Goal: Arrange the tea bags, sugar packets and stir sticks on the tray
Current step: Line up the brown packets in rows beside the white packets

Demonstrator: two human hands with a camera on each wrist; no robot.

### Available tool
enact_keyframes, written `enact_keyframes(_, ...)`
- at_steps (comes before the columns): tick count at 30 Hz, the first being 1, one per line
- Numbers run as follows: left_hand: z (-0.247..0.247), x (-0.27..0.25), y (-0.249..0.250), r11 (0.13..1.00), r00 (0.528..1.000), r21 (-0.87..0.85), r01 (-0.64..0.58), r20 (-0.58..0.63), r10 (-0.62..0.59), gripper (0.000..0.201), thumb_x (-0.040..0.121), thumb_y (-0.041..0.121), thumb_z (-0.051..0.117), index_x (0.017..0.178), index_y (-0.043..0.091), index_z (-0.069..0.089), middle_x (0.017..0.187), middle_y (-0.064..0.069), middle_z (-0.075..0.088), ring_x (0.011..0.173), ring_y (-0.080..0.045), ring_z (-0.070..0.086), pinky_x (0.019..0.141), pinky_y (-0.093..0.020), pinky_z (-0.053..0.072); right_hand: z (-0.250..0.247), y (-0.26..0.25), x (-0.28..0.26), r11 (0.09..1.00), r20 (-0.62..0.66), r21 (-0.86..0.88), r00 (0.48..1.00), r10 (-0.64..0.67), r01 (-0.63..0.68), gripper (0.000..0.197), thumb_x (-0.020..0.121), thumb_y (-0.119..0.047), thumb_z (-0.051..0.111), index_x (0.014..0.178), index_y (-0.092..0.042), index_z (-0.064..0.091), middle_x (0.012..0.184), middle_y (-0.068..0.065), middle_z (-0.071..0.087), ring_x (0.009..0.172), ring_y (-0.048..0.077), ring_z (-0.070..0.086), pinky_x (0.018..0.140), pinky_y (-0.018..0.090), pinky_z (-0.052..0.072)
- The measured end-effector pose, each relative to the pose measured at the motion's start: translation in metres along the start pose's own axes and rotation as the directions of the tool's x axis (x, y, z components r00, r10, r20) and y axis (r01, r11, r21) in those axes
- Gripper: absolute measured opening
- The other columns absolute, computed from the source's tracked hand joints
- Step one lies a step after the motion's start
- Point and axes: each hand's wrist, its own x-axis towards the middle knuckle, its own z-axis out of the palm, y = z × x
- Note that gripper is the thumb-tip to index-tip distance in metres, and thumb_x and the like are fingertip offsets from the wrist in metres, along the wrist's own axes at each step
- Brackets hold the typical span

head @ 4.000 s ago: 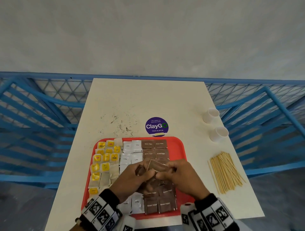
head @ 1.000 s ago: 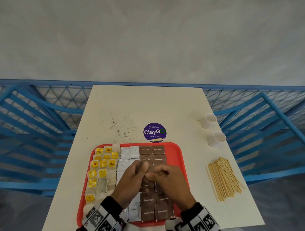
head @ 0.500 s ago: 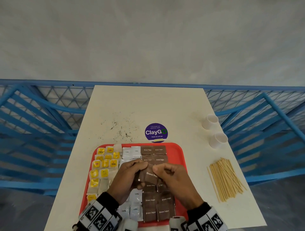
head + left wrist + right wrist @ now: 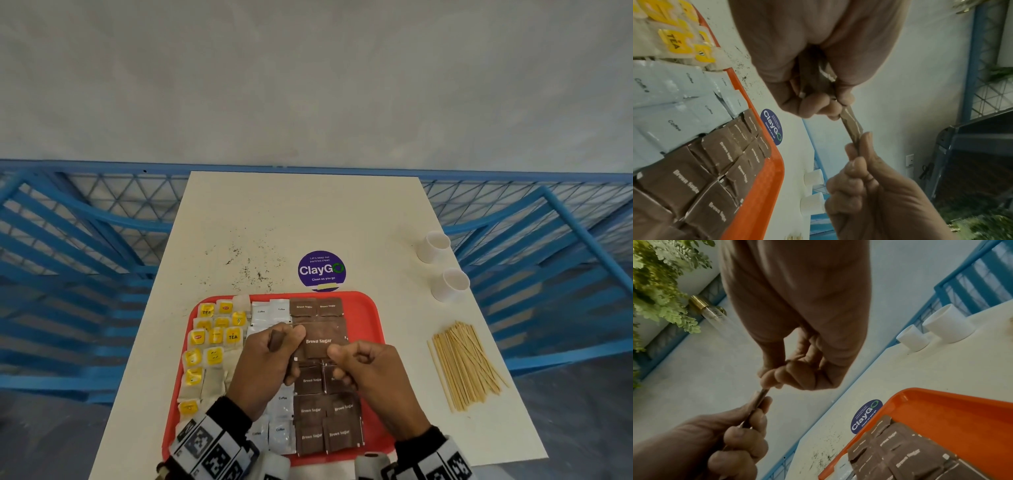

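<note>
Holding: left hand (image 4: 270, 356) and right hand (image 4: 368, 373), each grip pinched on one brown sugar packet (image 4: 322, 341), lifted above the tray (image 4: 368, 310).
Axis: packet spans hand to hand, left to right.
Below: brown sugar rows (image 4: 327, 421) right under the grips, so a straight drop looks likeliest.
Further right: stir sticks (image 4: 462, 368) on the counter (image 4: 308, 212), nearer the right hand.

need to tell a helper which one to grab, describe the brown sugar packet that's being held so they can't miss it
Start at the red tray on the cream table; its right-hand column holds brown packets lying flat. The held brown sugar packet is above that column, pinched between the left hand and the right hand. It alone is lifted off the tray.
</note>
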Motion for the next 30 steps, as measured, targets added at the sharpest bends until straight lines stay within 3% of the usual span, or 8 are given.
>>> enact_keyframes(4,-0.001,0.002,-0.004,1.000,0.999,0.009,0.027,0.025,-0.027,0.025,0.095,0.023,0.062,0.082,0.003,0.064,0.057,-0.017,0.056,0.044,-0.020,0.046,0.048,-0.028,0.039,0.001,-0.001,0.005,0.999,-0.017,-0.014,0.999,-0.047,0.046,0.019,0.079,-0.031,0.081,0.082,-0.013,0.074,0.078,0.009,0.075,0.068,0.018,0.066,0.071,0.035,0.054)
enact_keyframes(7,-0.004,0.000,-0.004,0.999,0.993,-0.003,0.049,0.106,-0.049,0.009,0.091,0.012,0.069,0.096,0.004,0.070,0.058,-0.007,0.061,0.048,-0.017,0.051,0.046,-0.027,0.042,0.006,-0.002,0.011,0.997,-0.051,-0.017,0.996,-0.073,0.072,0.011,0.085,-0.024,0.077,0.081,-0.014,0.076,0.071,0.007,0.073,0.064,0.017,0.062,0.069,0.036,0.052)
enact_keyframes(9,-0.008,-0.001,-0.005,0.997,0.989,0.006,0.075,0.131,-0.075,0.004,0.087,0.005,0.072,0.089,0.004,0.068,0.057,0.000,0.061,0.050,-0.015,0.054,0.047,-0.027,0.044,0.005,-0.001,0.013,0.998,-0.057,-0.004,0.996,-0.062,0.062,0.010,0.086,-0.021,0.075,0.079,-0.014,0.077,0.067,0.003,0.072,0.061,0.013,0.060,0.066,0.031,0.051)
enact_keyframes(12,-0.016,-0.001,-0.014,0.992,0.984,0.024,0.121,0.128,-0.123,0.015,0.083,0.002,0.076,0.076,0.008,0.064,0.056,0.000,0.059,0.051,-0.015,0.054,0.047,-0.026,0.044,0.003,0.010,0.016,1.000,-0.014,-0.016,1.000,0.011,-0.011,0.008,0.085,-0.016,0.076,0.078,-0.013,0.076,0.070,0.002,0.072,0.062,0.011,0.062,0.065,0.028,0.049)
enact_keyframes(17,-0.031,-0.006,-0.030,0.973,0.961,0.135,0.189,0.179,-0.211,0.012,0.081,0.004,0.079,0.080,0.003,0.067,0.061,-0.006,0.062,0.056,-0.016,0.058,0.049,-0.026,0.046,0.004,0.036,0.014,0.987,0.056,-0.068,0.988,0.147,-0.143,0.011,0.086,-0.017,0.076,0.084,-0.006,0.074,0.079,0.013,0.073,0.071,0.020,0.064,0.066,0.033,0.054)
enact_keyframes(24,-0.062,-0.014,-0.057,0.941,0.950,0.166,0.295,0.052,-0.307,0.013,0.082,0.004,0.077,0.093,0.002,0.070,0.067,-0.011,0.064,0.058,-0.019,0.058,0.049,-0.026,0.043,-0.003,0.080,0.009,0.912,0.023,-0.306,0.955,0.296,-0.275,0.014,0.088,-0.015,0.073,0.074,-0.014,0.076,0.071,-0.003,0.074,0.067,0.006,0.065,0.063,0.019,0.050)
enact_keyframes(30,-0.083,-0.022,-0.066,0.925,0.933,0.149,0.351,0.030,-0.359,0.011,0.089,0.008,0.069,0.094,-0.002,0.066,0.075,-0.012,0.071,0.058,-0.018,0.060,0.049,-0.025,0.041,0.008,0.110,0.007,0.863,-0.071,-0.387,0.943,0.325,-0.326,0.017,0.087,-0.002,0.068,0.072,-0.004,0.076,0.069,0.003,0.074,0.063,0.009,0.065,0.059,0.021,0.054)
